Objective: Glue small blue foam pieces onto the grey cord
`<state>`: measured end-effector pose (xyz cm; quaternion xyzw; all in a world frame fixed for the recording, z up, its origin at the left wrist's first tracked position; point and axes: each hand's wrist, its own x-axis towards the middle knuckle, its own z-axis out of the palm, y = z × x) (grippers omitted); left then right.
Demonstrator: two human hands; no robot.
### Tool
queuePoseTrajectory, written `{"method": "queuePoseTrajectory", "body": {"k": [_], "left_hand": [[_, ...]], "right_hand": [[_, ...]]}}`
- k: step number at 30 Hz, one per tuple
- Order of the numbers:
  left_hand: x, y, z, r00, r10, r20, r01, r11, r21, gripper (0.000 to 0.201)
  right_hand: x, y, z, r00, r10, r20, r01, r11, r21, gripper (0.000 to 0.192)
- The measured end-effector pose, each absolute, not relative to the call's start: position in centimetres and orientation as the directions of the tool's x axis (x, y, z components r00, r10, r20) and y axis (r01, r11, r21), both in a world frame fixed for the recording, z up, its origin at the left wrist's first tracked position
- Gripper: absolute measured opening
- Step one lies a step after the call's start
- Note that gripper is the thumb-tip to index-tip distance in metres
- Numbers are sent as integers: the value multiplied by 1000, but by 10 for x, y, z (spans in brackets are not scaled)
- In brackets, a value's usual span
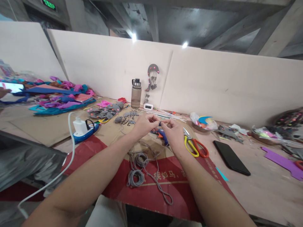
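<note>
Over the middle of the table, my left hand (147, 123) and my right hand (173, 128) meet almost fingertip to fingertip, both closed in a pinch. A small dark piece (160, 123) shows between them, at the tips of my right fingers; its kind is too small to make out. What my left fingertips hold is hidden. Below my hands, coiled grey cord (136, 178) lies on the red printed board (118, 189), with one loop trailing toward me. Scissors (195, 147) with yellow and red handles rest just right of my right hand.
A black phone (232, 157) lies at right. Behind stand a water bottle (136, 94) and a small clock (148, 107); a grey moon-shaped hanging ornament (153, 71) is on the partition. Grey felt pieces (104, 112), a charger (80, 126) on a blue power strip and colourful fabric (63, 99) are left.
</note>
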<state>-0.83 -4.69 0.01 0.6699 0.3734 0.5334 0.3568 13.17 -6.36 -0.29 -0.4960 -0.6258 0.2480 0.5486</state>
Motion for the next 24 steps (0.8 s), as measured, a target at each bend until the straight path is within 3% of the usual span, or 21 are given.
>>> {"method": "queuePoseTrajectory", "body": {"k": [14, 24], "left_hand": [[-18, -44, 5, 418, 871, 260, 7, -289, 957, 17], [-12, -43, 0, 325, 914, 242, 9, -259, 966, 15]], "right_hand": [[138, -53, -9, 124, 907, 401, 268, 359, -894, 12], [136, -60, -6, 63, 879, 472, 422, 405, -811, 10]]}}
